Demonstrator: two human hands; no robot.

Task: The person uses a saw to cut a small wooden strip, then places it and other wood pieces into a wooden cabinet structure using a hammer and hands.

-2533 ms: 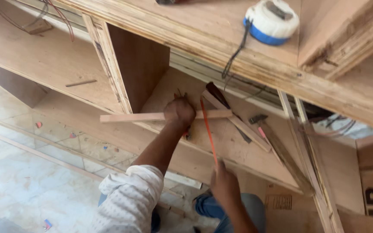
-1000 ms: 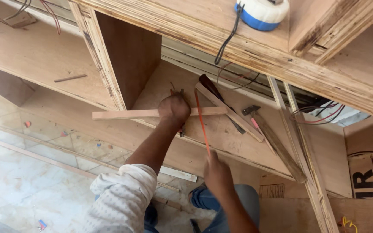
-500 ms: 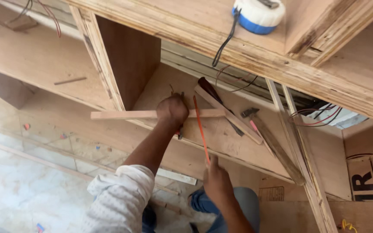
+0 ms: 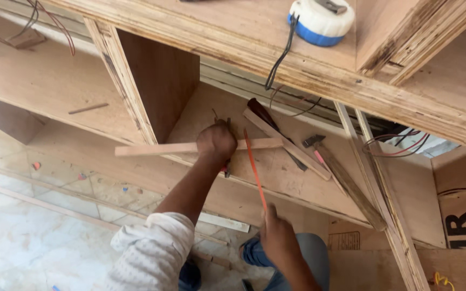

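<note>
Left hand (image 4: 216, 141) fisted on wood strip (image 4: 179, 147), right hand (image 4: 277, 235) clamped on orange saw blade (image 4: 254, 167); thin blade could buckle, strip could shift.

carpentry wkshop | plywood shelving (image 4: 276, 178) | hammer (image 4: 319, 151) | wood strips (image 4: 190, 147)

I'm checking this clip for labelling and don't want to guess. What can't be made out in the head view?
- What the left hand grips besides the thin wooden strip: the fist covers it.
- Grip end of the thin orange blade: hidden in the right hand.
- Blue-and-white round device: cut off by the top edge.
- Brown cardboard box: cut off by the right edge.
</note>
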